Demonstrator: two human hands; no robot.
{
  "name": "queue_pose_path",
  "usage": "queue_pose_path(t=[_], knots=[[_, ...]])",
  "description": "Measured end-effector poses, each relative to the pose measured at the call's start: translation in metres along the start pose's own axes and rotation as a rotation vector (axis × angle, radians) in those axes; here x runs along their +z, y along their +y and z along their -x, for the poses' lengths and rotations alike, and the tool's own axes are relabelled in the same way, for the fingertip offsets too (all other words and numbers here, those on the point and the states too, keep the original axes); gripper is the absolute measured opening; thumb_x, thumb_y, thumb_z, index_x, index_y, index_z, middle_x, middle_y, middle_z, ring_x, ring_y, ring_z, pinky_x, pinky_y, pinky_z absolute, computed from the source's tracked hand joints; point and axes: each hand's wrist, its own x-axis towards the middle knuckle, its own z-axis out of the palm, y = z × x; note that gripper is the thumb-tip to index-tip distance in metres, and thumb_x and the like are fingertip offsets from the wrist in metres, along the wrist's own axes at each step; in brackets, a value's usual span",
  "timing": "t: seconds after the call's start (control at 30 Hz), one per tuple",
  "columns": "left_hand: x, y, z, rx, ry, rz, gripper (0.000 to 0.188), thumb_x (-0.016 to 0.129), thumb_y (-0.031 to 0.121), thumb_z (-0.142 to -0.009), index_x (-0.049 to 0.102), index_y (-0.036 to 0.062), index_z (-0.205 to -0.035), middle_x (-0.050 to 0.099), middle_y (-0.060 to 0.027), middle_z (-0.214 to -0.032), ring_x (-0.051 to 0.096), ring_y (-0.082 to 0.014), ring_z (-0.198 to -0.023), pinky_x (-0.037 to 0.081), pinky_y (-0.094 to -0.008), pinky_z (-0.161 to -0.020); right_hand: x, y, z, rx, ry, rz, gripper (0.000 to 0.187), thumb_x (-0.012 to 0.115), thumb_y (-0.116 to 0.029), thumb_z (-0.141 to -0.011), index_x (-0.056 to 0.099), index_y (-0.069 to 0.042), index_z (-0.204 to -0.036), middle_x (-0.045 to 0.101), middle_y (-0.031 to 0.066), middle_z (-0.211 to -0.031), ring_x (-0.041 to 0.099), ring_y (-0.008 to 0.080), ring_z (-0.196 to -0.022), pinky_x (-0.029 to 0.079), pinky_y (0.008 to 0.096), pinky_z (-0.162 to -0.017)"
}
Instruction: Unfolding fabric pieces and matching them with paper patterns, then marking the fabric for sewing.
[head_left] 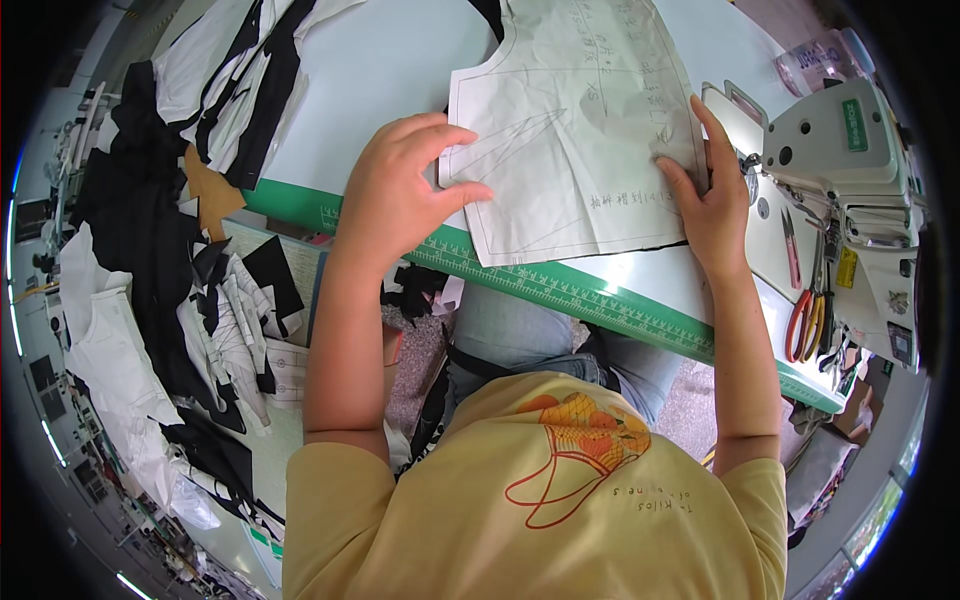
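Note:
A white paper sewing pattern (560, 150) with pencil lines and handwriting lies on the pale table. Thin strips of black fabric show along its left and lower right edges, but the rest of that fabric is hidden. At the pattern's left edge is my left hand (400, 185), its thumb and forefinger spread apart over the margin. My right hand (718, 195) lies at the opposite edge. Its thumb touches the paper and its forefinger stretches along the side, while its other fingers are mostly hidden.
A sewing machine (835, 150) stands at the right, with orange-handled scissors (800, 325) and small tools beside it. A clear bottle (822, 62) is behind it. Green measuring tape (560, 283) edges the table. Black and white cut pieces (150, 270) are heaped at the left.

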Motion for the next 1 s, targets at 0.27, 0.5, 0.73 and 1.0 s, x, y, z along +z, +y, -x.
queue_pose_path(t=[0.27, 0.5, 0.73, 1.0], knots=[[-0.002, 0.010, 0.000, 0.030, -0.036, -0.100, 0.043, 0.081, 0.022, -0.064, 0.064, 0.0052, -0.100, 0.060, -0.0093, -0.110, 0.055, -0.0286, -0.104, 0.045, -0.0373, -0.089, 0.000, 0.003, 0.003, -0.017, 0.026, -0.018, 0.062, 0.068, -0.004, -0.081, 0.042, -0.012, -0.136, 0.064, 0.0129, -0.104, 0.064, 0.0162, -0.079, 0.051, 0.0271, -0.070], [-0.005, 0.012, 0.001, -0.036, -0.092, -0.115, 0.045, 0.080, 0.019, -0.064, 0.064, 0.0084, -0.105, 0.056, -0.0106, -0.117, 0.052, -0.0275, -0.109, 0.044, -0.0361, -0.091, -0.001, 0.006, 0.005, -0.017, 0.027, 0.082, 0.063, 0.070, -0.007, -0.079, 0.043, -0.014, -0.135, 0.061, 0.0116, -0.092, 0.052, 0.0175, -0.063, 0.046, 0.0303, -0.059], [-0.003, 0.014, -0.002, -0.051, -0.105, -0.136, 0.045, 0.080, 0.020, -0.066, 0.063, 0.0066, -0.105, 0.057, -0.0100, -0.115, 0.052, -0.0279, -0.108, 0.045, -0.0366, -0.091, -0.002, 0.010, 0.006, -0.072, 0.058, 0.040, 0.064, 0.069, -0.004, -0.078, 0.042, -0.016, -0.136, 0.062, 0.0154, -0.099, 0.057, 0.0237, -0.069, 0.048, 0.0309, -0.063], [-0.009, 0.032, -0.007, 0.052, -0.103, -0.261, 0.040, 0.078, 0.017, -0.064, 0.063, 0.0038, -0.099, 0.051, -0.0087, -0.126, 0.044, -0.0298, -0.120, 0.037, -0.0426, -0.100, -0.005, 0.004, 0.007, -0.088, 0.083, 0.185, 0.062, 0.068, -0.003, -0.075, 0.046, -0.013, -0.132, 0.054, 0.0186, -0.121, 0.054, 0.0318, -0.103, 0.046, 0.0401, -0.085]])
